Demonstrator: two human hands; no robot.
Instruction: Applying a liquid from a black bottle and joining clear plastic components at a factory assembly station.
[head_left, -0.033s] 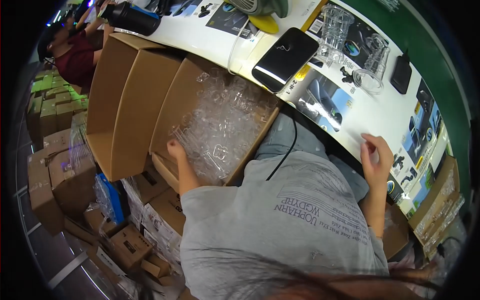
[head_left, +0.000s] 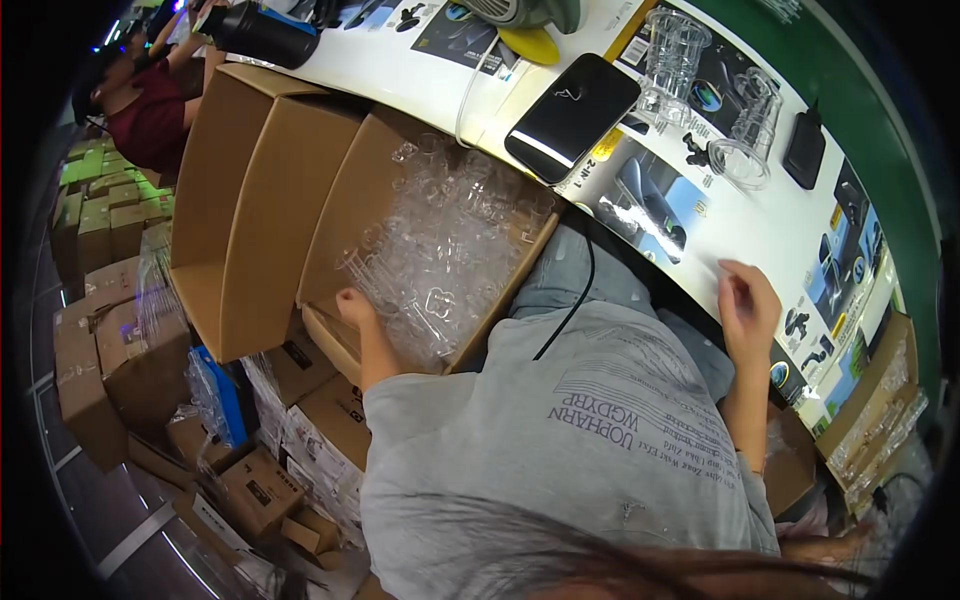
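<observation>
My left hand point(head_left: 353, 305) is closed at the near left side of an open cardboard box point(head_left: 335, 215). What it holds, if anything, is hidden. Beside it, clear plastic parts point(head_left: 445, 250), rings and tubes among them, lie heaped in the box. Over the table's front edge hangs my right hand point(head_left: 750, 308), fingers loosely bent and apart, with nothing visible in them. Beyond it on the table lie two stacks of clear plastic pieces, a taller stack point(head_left: 672, 65) and a slimmer stack point(head_left: 750, 125) ending in a wide ring.
A black phone point(head_left: 572, 118) lies on the white table near a white cable. A small black device point(head_left: 803, 148) is at the right and a dark bottle point(head_left: 262, 35) at the far left. Cardboard boxes point(head_left: 262, 490) crowd the floor at left. Another person point(head_left: 145, 115) is at the far left.
My right hand has turned slightly and its fingers have curled a little more. My left hand has shifted slightly nearer to me.
</observation>
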